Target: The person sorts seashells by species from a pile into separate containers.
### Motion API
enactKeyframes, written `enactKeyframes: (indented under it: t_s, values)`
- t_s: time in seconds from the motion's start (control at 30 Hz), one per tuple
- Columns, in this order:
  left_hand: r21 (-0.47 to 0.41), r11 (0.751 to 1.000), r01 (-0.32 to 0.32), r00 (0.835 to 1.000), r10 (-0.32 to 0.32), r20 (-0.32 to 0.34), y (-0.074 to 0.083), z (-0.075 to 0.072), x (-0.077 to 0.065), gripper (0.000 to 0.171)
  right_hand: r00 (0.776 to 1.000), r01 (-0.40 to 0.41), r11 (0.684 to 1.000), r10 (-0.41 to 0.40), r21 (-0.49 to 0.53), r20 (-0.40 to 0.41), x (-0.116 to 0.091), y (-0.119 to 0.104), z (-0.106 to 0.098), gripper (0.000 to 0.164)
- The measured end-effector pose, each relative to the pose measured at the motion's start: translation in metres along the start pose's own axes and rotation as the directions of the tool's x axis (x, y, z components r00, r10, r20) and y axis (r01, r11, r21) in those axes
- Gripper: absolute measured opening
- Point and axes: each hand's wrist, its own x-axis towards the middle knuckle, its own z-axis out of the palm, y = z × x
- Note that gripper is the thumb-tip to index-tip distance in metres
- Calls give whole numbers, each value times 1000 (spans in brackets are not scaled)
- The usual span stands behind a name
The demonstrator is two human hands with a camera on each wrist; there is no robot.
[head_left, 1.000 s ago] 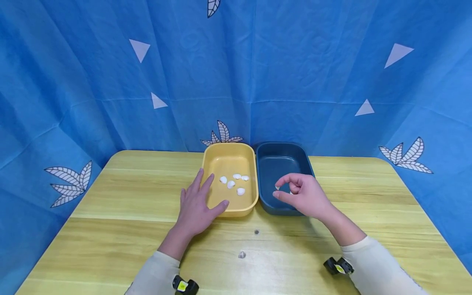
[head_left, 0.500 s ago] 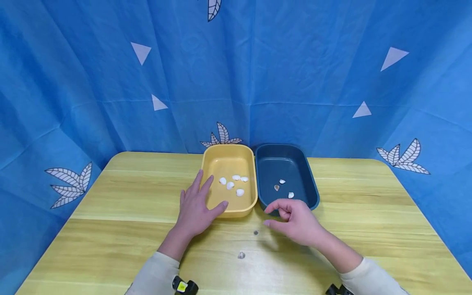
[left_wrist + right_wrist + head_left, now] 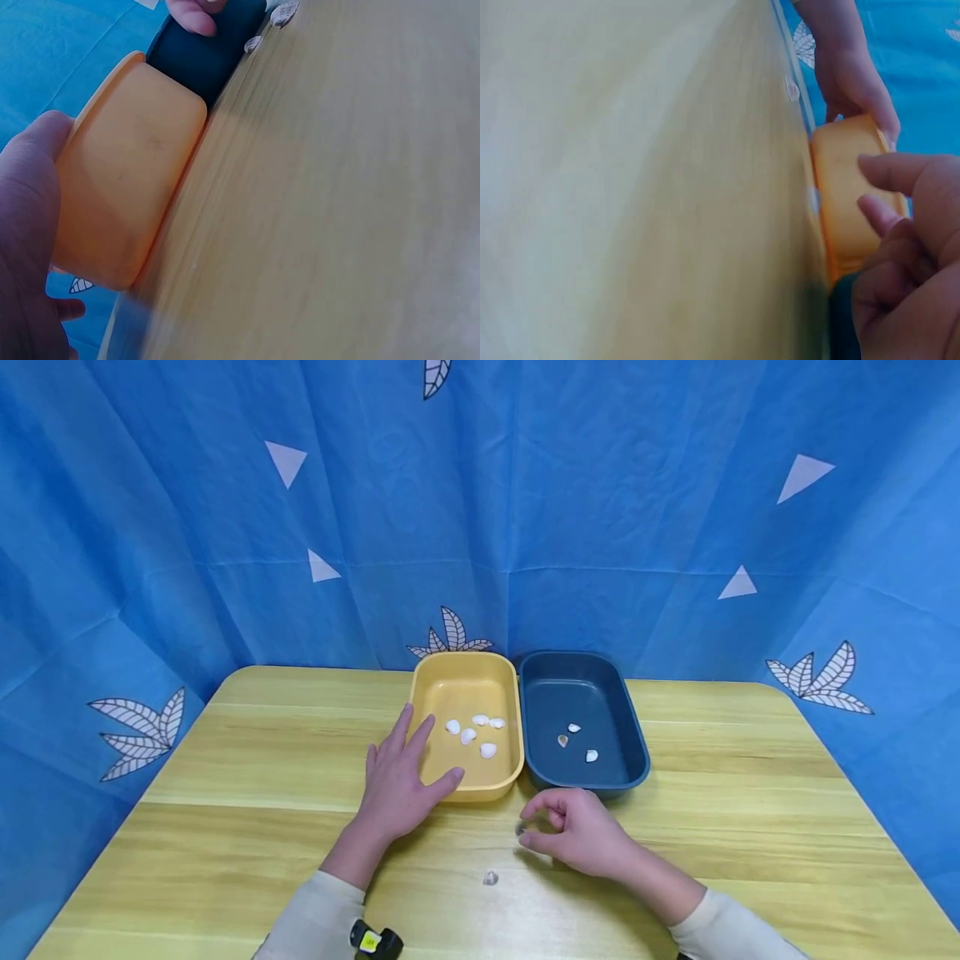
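Observation:
My left hand (image 3: 397, 785) rests with spread, straight fingers over the near-left corner of a yellow bin (image 3: 486, 795), thumb at its front rim. Several white seashells (image 3: 468, 737) lie inside that bin. My right hand (image 3: 588, 833) is low over the table in front of a dark blue bin (image 3: 581, 697). Its thumb and index finger (image 3: 892, 171) stand apart on either side of a small dark seashell (image 3: 519, 829). Nearer the front lies another greyish seashell (image 3: 491, 878) on the wood. The blue bin contains three small shells (image 3: 592, 756).
The two bins stand side by side at the far edge of a light wooden table (image 3: 262, 843). Directly behind them hangs a blue curtain (image 3: 585, 510) with leaf and triangle prints. A black wrist camera (image 3: 377, 942) sits on the left sleeve.
My right hand has let a shell go into the blue bin, then moved back toward me and down to the small dark shell on the table. The left hand has kept its place.

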Motion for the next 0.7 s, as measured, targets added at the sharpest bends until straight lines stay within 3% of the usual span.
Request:
enactKeyframes:
  t_s: [0.47, 0.7]
  values:
    - [1, 1000, -1, 1000, 1, -4, 0, 0, 0, 89, 1000, -3, 992, 5, -123, 16, 7, 9, 11, 16]
    - [3, 1000, 0, 1000, 0, -7, -1, 0, 0, 90, 1000, -16, 992, 18, -128, 18, 7, 9, 12, 13]
